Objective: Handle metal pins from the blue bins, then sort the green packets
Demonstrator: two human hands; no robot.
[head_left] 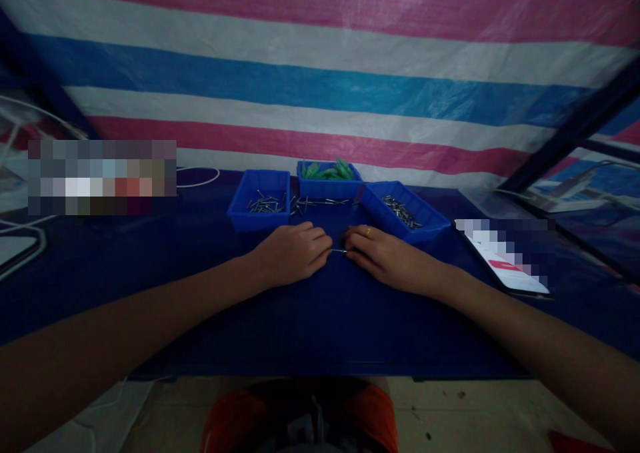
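Between my two hands runs a thin metal rod (339,250), held low over the dark blue table. My left hand (299,253) is closed, its fingertips pinching the rod's left end. The fingers of my right hand (380,254), which wears a ring, close on the other end; much of the rod is hidden by the fingers. Just beyond my left hand stands a blue bin (257,222) with thin metal pieces (267,204). Another blue bin (430,218), behind my right hand, holds short metal pieces (400,211). Several loose metal rods (323,202) lie between these bins.
At the back, a third blue bin (330,188) holds green pieces (327,171). A phone (520,276) lies on the table (320,326) at right, partly blurred out. A white cable (205,178) loops at back left. A striped plastic sheet (320,86) hangs behind.
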